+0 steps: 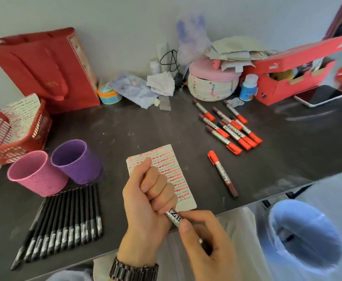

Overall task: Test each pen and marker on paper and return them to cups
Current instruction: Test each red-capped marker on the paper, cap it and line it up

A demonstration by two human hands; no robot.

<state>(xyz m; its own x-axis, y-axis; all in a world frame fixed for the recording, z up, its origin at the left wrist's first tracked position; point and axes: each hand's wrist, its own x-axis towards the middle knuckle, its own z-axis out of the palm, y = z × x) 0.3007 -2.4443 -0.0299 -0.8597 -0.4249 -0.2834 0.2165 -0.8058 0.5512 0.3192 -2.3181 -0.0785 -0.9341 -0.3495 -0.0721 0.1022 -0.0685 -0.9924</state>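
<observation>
Left hand fisted round one marker end; right hand pinches its barrel. Paper heavily marked. Pink cup and purple cup look empty. Loose markers and pens on the worktop, unreturned.

The dark table bears pink cup, purple cup, marked paper, black pens, red-capped markers, red basket.

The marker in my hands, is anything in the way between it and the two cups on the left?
Nothing visible blocks it. The marker, gripped by the left hand and right hand, has bare table toward the purple cup and pink cup; the black pens lie flat beside that route.
</observation>
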